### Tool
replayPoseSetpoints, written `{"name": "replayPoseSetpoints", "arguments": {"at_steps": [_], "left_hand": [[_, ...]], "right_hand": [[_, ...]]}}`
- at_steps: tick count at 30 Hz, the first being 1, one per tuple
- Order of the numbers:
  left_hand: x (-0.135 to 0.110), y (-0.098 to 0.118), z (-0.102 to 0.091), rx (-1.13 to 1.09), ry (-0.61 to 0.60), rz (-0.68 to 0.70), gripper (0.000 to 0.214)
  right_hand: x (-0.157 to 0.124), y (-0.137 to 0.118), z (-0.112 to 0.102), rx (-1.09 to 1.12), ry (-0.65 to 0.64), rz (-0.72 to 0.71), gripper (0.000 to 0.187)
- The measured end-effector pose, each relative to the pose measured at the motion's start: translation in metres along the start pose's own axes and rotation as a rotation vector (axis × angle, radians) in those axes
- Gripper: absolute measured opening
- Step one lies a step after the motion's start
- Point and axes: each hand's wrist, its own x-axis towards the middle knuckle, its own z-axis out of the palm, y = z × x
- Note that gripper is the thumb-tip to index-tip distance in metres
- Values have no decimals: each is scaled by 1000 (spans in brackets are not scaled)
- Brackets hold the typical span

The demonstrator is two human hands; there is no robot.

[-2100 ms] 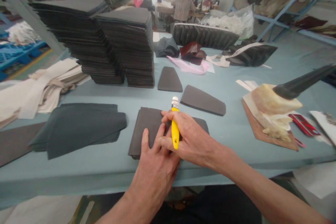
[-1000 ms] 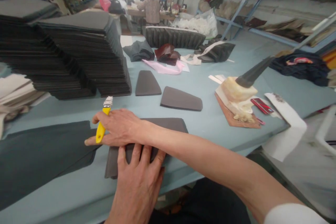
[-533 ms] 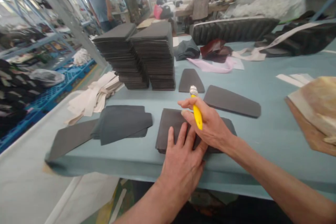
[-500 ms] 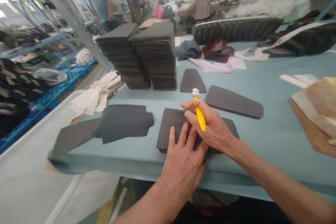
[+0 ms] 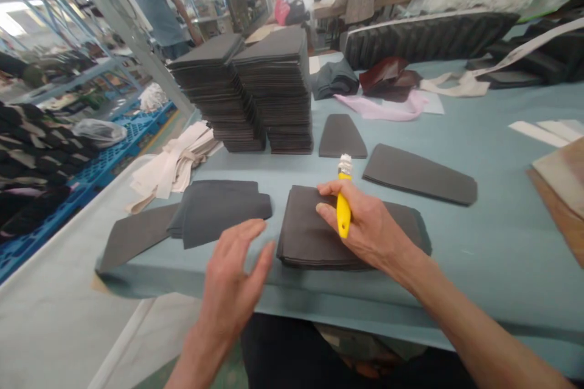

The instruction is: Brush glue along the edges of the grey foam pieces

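A yellow-handled brush (image 5: 344, 209) with white bristles is held in my right hand (image 5: 371, 222), bristles pointing away from me. That hand is over a low stack of dark grey-brown panels (image 5: 314, 237) near the table's front edge. My left hand (image 5: 235, 273) hovers left of the stack, fingers apart and holding nothing. Close beyond its fingertips lie loose dark grey fabric pieces (image 5: 221, 209), partly covering a dark panel (image 5: 137, 234). Behind the brush are a small tapered panel (image 5: 342, 135) and a longer flat panel pile (image 5: 420, 174).
Two tall stacks of dark panels (image 5: 278, 91) stand at the back left. Pale cloth strips (image 5: 168, 164) lie left of them. A pink strip (image 5: 383, 107) and dark red pieces (image 5: 390, 79) are farther back. A person (image 5: 155, 3) stands beyond the table.
My left hand has lifted off the panel stack and moved left, toward the dark grey fabric pieces. My right hand stays over the stack with the brush, its handle now more upright.
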Motion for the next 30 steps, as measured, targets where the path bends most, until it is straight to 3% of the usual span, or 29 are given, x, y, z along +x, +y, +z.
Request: {"name": "replayPoseSetpoints", "arguments": {"at_steps": [3, 6, 11, 20, 30], "left_hand": [[4, -54, 12, 66, -30, -91, 30], [13, -81, 27, 136, -105, -138, 40], [27, -75, 43, 238, -193, -181, 49], [38, -63, 48, 252, -162, -310, 33], [36, -107, 48, -203, 39, -556, 40]], "right_hand": [[-1, -1, 3, -77, -3, -51, 23], [0, 1, 5, -91, 4, -80, 19], [0, 4, 6, -110, 12, -100, 16], [-1, 6, 6, -129, -1, -147, 16], [1, 18, 9, -116, 0, -197, 17]]}}
